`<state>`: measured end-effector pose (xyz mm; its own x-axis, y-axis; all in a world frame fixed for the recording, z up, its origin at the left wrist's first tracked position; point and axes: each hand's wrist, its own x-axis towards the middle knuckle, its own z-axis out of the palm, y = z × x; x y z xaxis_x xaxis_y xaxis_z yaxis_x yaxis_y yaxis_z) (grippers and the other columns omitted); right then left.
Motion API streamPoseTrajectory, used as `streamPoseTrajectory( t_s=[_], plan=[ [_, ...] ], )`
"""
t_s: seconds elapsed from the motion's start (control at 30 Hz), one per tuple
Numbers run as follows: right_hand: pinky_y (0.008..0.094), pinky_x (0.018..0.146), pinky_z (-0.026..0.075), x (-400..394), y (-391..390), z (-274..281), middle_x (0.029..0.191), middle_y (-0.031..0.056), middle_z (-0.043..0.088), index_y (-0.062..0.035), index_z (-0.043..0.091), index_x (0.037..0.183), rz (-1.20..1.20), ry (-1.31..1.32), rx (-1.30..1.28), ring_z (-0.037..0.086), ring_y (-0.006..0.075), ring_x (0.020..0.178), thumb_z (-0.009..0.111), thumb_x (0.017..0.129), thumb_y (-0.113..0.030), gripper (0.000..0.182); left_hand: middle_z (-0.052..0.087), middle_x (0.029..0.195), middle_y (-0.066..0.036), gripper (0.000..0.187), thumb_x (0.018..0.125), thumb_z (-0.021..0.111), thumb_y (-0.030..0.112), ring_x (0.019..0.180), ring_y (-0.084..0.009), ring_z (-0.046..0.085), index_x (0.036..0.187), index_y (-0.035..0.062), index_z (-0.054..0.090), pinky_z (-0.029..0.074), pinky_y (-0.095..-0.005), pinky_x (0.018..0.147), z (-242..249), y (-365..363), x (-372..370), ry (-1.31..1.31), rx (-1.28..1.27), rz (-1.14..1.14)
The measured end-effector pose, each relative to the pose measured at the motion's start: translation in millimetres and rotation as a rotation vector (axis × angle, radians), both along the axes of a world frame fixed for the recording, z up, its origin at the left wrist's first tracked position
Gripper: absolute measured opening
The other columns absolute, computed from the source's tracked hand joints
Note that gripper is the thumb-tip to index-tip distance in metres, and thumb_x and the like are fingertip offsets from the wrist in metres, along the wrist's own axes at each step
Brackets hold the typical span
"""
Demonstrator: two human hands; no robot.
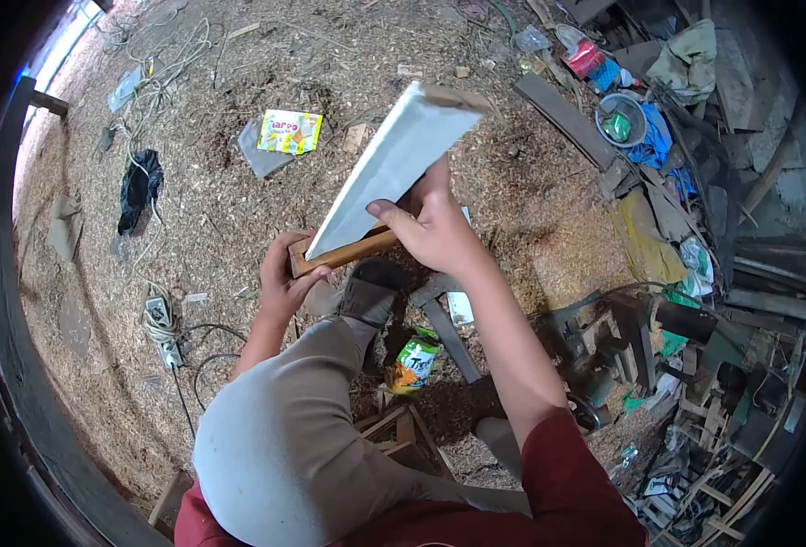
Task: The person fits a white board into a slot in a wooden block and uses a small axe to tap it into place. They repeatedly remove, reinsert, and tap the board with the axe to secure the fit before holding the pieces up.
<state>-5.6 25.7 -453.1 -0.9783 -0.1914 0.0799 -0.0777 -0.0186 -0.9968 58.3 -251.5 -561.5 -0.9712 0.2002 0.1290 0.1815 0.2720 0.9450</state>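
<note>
A white-faced board point(394, 164) is held on edge above a sawdust-covered floor point(239, 210), tilted so that its far end rises away from the raised knee point(275, 428) and its near end sits beside a short brown wooden block point(344, 252). The right hand point(435, 223) is set against the lower part of the board, fingers point(389, 211) wrapped over its edge and clamped on it; the left hand point(284, 278) is closed around the near end of the block, fingers curled tight on the wood. Whether board and block are joined or only pressed together cannot be told. A shod foot point(366, 292) is planted just beyond the knee, directly under the block. For the piece to be handled well, it is judged that the block should be kept braced over the foot, the board's long edge kept from twisting, and both grips kept clear of the board's corners. Beyond the knee, a green snack packet point(412, 363) lies by a dark plank point(449, 337); a yellow packet point(289, 130) lies farther off, a power strip point(161, 324) with its cable lies to the left of the knee, and scrap timber and tools point(695, 365) are heaped to the right of it
</note>
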Motion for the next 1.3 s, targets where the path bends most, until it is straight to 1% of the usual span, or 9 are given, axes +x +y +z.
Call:
streamPoseTrajectory(
  t_s=[0.33, 0.47, 0.5, 0.67, 0.8, 0.87, 0.9, 1.07, 1.3],
  plan=[
    [0.0517, 0.098, 0.055, -44, -20, 10, 0.122, 0.0322, 0.070, 0.0024, 0.024, 0.153, 0.067, 0.082, 0.341, 0.069, 0.0510, 0.119, 0.075, 0.099, -0.015, 0.076, 0.057, 0.138, -0.017, 0.068, 0.093, 0.085, 0.031, 0.132, -0.0310, 0.055, 0.143, 0.0029, 0.050, 0.042, -0.0457, 0.116, -73, 22, -51, 0.071, 0.054, 0.189],
    [0.0480, 0.089, 0.058, -49, -29, -19, 0.126, 0.0235, 0.069, -0.0048, 0.049, 0.139, 0.156, 0.073, 0.662, 0.073, 0.0398, 0.110, 0.075, 0.101, -0.017, 0.048, 0.058, 0.140, -0.019, 0.060, 0.099, 0.080, 0.022, 0.131, -0.0324, 0.057, 0.146, 0.0020, 0.050, 0.044, -0.0425, 0.113, -115, 16, -65, 0.022, 0.032, 0.197],
    [0.0511, 0.090, 0.056, -49, -37, -31, 0.122, 0.0251, 0.069, -0.0038, 0.056, 0.125, 0.148, 0.236, 0.582, 0.069, 0.0461, 0.107, 0.074, 0.099, -0.015, 0.033, 0.061, 0.140, -0.018, 0.059, 0.097, 0.082, 0.022, 0.130, -0.0311, 0.058, 0.145, 0.0019, 0.053, 0.045, -0.0420, 0.112, -119, 6, -64, -0.117, -0.028, 0.120],
    [0.0525, 0.092, 0.053, -38, -68, -61, 0.115, 0.0232, 0.070, -0.0079, 0.059, 0.132, 0.219, 0.292, 0.500, 0.065, 0.0482, 0.111, 0.072, 0.098, -0.009, 0.036, 0.069, 0.134, -0.015, 0.058, 0.092, 0.088, 0.021, 0.125, -0.0299, 0.064, 0.141, 0.0019, 0.062, 0.048, -0.0419, 0.109, -98, -1, -44, -0.227, -0.096, 0.144],
    [0.0502, 0.093, 0.055, -31, -65, -60, 0.125, 0.0203, 0.068, -0.0078, 0.061, 0.135, 0.104, 0.175, 0.508, 0.067, 0.0462, 0.111, 0.073, 0.097, -0.007, 0.040, 0.073, 0.127, -0.012, 0.060, 0.090, 0.089, 0.014, 0.119, -0.0257, 0.068, 0.142, -0.0007, 0.061, 0.052, -0.0395, 0.105, -64, 11, -42, 0.073, 0.079, 0.327],
    [0.0482, 0.093, 0.057, -15, -59, -69, 0.124, 0.0200, 0.070, -0.0074, 0.061, 0.135, -0.067, 0.391, 0.500, 0.069, 0.0451, 0.109, 0.074, 0.096, -0.008, 0.040, 0.074, 0.125, -0.012, 0.050, 0.092, 0.087, 0.013, 0.114, -0.0212, 0.070, 0.135, -0.0022, 0.066, 0.054, -0.0353, 0.100, -38, 16, -47, -0.020, 0.254, 0.318],
    [0.0481, 0.100, 0.055, 1, -52, -68, 0.129, 0.0207, 0.068, -0.0051, 0.062, 0.134, -0.076, 0.184, 0.457, 0.067, 0.0430, 0.117, 0.073, 0.096, -0.009, 0.039, 0.078, 0.113, -0.010, 0.036, 0.095, 0.085, 0.014, 0.100, -0.0177, 0.072, 0.123, -0.0032, 0.072, 0.056, -0.0323, 0.089, -24, 17, -53, 0.041, 0.147, 0.299],
    [0.0504, 0.092, 0.055, 119, 9, -121, 0.111, 0.0201, 0.069, -0.0025, 0.065, 0.120, -0.424, 0.020, 0.761, 0.068, 0.0430, 0.105, 0.074, 0.096, -0.014, 0.028, 0.079, 0.091, -0.006, 0.025, 0.099, 0.082, 0.018, 0.080, -0.0124, 0.066, 0.111, -0.0037, 0.076, 0.052, -0.0317, 0.073, -26, 8, -66, -0.059, 0.097, 0.307],
    [0.0548, 0.099, 0.052, 268, 47, -188, 0.124, 0.0228, 0.062, -0.0037, 0.056, 0.133, -0.287, -0.274, 1.296, 0.060, 0.0434, 0.120, 0.085, 0.087, -0.021, 0.057, 0.080, 0.097, -0.007, 0.023, 0.101, 0.080, 0.017, 0.083, -0.0106, 0.066, 0.114, -0.0018, 0.076, 0.053, -0.0304, 0.076, -21, 12, -60, -0.096, 0.118, 0.263]
  ],
)
